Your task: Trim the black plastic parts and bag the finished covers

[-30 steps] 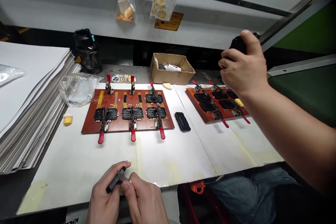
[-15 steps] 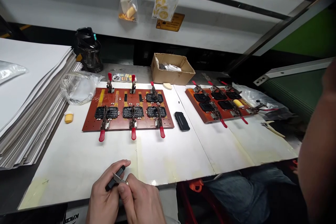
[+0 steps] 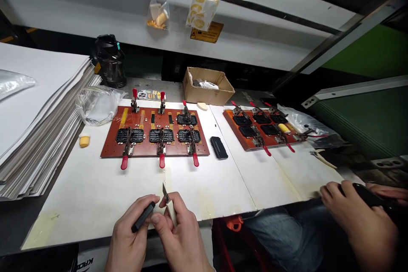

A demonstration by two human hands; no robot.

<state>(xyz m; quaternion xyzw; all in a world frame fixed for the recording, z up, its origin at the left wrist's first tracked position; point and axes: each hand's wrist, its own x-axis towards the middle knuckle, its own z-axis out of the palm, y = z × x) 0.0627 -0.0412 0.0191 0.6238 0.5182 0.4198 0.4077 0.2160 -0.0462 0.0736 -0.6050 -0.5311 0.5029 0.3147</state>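
Between thumb and fingers, my left hand grips a small black plastic part near the table's front edge. Just beside it, my right hand is closed around the pale handle of a knife, its short blade pointing up and away from me, apart from the black part. Beyond my hands lies a red-brown fixture board with red-handled toggle clamps, several of them pressing on black plastic parts. A loose black rectangular part lies right of the board.
A second clamp board sits at right, with pliers near it. A cardboard box stands behind. Stacked sheets rise at left beside a plastic bag and a yellow cup-shaped piece. A co-worker's hand holds something black.
My right hand has drawn the knife away from the black part and turned its blade upward. The co-worker's arm at right has come down, and their hands now show holding a black object.
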